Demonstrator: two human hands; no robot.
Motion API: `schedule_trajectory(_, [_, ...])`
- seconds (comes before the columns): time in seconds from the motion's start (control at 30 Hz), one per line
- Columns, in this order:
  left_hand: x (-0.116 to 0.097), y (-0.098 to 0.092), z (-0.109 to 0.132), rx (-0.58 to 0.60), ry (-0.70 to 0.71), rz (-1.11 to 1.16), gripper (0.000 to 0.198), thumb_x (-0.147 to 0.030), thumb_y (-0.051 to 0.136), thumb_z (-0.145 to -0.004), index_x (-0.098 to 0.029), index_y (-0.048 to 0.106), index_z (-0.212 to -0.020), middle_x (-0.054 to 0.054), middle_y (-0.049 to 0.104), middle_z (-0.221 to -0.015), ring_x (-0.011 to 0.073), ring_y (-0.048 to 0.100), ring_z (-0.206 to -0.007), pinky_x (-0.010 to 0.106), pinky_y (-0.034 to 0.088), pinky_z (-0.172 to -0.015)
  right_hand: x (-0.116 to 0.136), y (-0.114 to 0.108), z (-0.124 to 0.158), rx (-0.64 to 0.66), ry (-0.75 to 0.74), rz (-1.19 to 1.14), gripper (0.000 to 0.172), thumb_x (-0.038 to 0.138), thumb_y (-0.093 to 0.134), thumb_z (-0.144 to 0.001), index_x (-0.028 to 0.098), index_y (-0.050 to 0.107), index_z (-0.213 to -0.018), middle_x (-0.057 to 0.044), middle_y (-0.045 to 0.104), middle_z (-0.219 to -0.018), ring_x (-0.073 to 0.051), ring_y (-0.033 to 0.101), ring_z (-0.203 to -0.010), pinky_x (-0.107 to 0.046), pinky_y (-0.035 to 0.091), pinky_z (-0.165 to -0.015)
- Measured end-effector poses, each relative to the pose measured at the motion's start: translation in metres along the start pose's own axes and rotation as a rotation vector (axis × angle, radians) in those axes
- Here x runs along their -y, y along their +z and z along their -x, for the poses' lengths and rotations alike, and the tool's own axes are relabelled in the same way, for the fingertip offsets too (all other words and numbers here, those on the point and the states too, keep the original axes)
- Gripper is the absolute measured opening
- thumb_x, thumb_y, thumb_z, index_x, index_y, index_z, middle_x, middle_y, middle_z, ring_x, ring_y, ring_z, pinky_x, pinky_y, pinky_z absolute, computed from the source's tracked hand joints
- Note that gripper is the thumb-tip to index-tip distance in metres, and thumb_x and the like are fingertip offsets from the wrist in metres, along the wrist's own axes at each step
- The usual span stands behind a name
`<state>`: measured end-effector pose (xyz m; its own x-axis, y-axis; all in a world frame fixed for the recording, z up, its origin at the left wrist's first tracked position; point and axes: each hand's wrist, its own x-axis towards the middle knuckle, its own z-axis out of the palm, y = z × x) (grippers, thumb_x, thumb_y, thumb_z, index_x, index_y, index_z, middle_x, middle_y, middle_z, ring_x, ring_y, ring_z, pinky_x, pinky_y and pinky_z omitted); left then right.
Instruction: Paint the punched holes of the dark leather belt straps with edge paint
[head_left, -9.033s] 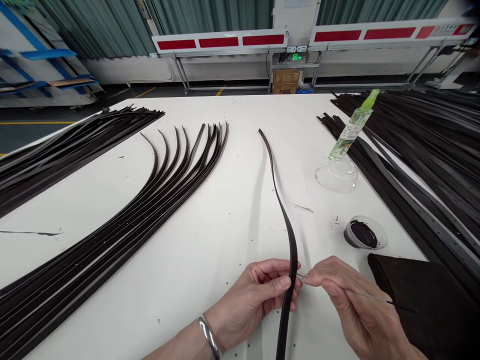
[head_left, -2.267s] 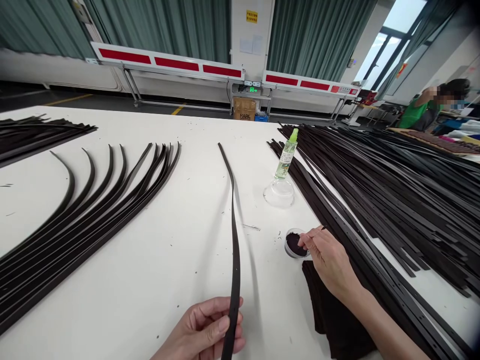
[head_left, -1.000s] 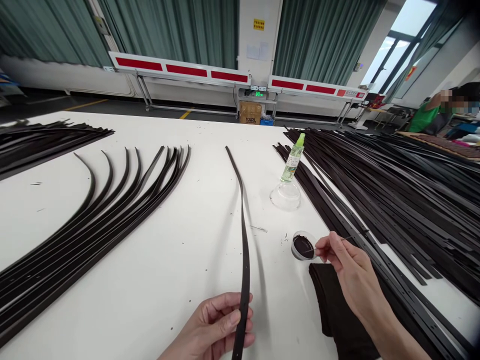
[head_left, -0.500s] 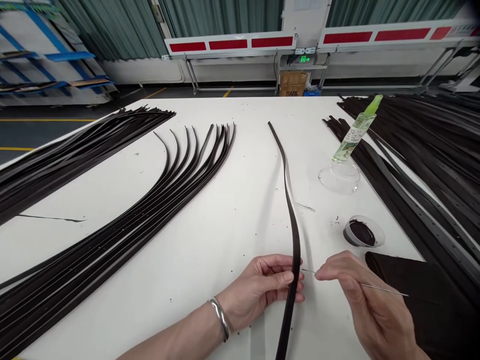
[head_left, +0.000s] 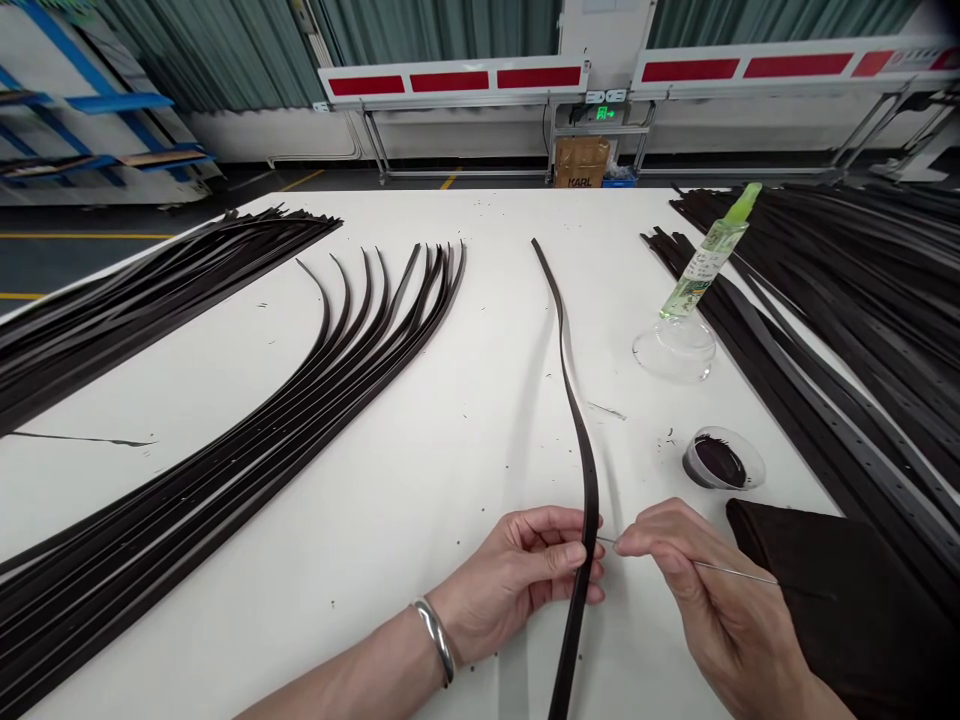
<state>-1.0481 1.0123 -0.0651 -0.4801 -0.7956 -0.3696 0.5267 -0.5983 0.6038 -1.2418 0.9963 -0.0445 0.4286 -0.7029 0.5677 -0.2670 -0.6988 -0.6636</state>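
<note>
A long, narrow black leather strap (head_left: 586, 470) runs from the middle of the table down to the bottom edge of the head view. My left hand (head_left: 517, 565), with a silver bangle at the wrist, pinches it between thumb and fingers. To its right, my right hand (head_left: 712, 590) is closed on a thin metal needle-like rod (head_left: 739, 573). The rod's tip meets the strap's right edge close to my left fingers. A small clear cup (head_left: 724, 458) of dark liquid stands beyond my right hand, and a folded black cloth (head_left: 847, 590) lies beside it.
A green spray bottle (head_left: 705, 268) leans over a clear round dish (head_left: 673, 350). Several black straps (head_left: 300, 420) curve across the table's left half. More strap bundles lie at the far left (head_left: 165, 290) and along the right side (head_left: 840, 300). Small dark scraps dot the white tabletop (head_left: 420, 520).
My right hand has moved slightly left, bringing the rod's tip up to the strap's edge. My left hand keeps its pinch on the strap. The whole view has shifted slightly.
</note>
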Motion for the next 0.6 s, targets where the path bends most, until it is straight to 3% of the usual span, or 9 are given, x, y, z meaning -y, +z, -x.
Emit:
schedule_trajectory(0.37, [-0.0012,0.0022,-0.0010,0.001,0.009,-0.005,0.018,-0.019,0.071,-0.081,-0.015,0.069,-0.098,0.007,0.065,-0.088,0.0154,0.061,-0.080,0.034,0.052,-0.078,-0.0033,0.0038,0.0008,0.022,-0.066,-0.004,0.037,-0.006,0.043,-0.086,0.019,0.055,-0.109,-0.006,0.068,-0.089,-0.017,0.062,-0.082,-0.034,0.052,-0.071])
schedule_trajectory(0.6, [-0.0011,0.0038,-0.0008,-0.024,0.010,0.000,0.020,-0.021,0.074,-0.078,-0.017,0.070,-0.097,0.006,0.066,-0.085,0.0173,0.062,-0.081,0.036,0.052,-0.079,-0.0014,0.0051,0.0013,0.003,-0.087,0.036,0.033,-0.004,0.045,-0.086,0.019,0.055,-0.108,-0.005,0.068,-0.083,-0.017,0.063,-0.078,-0.035,0.052,-0.069])
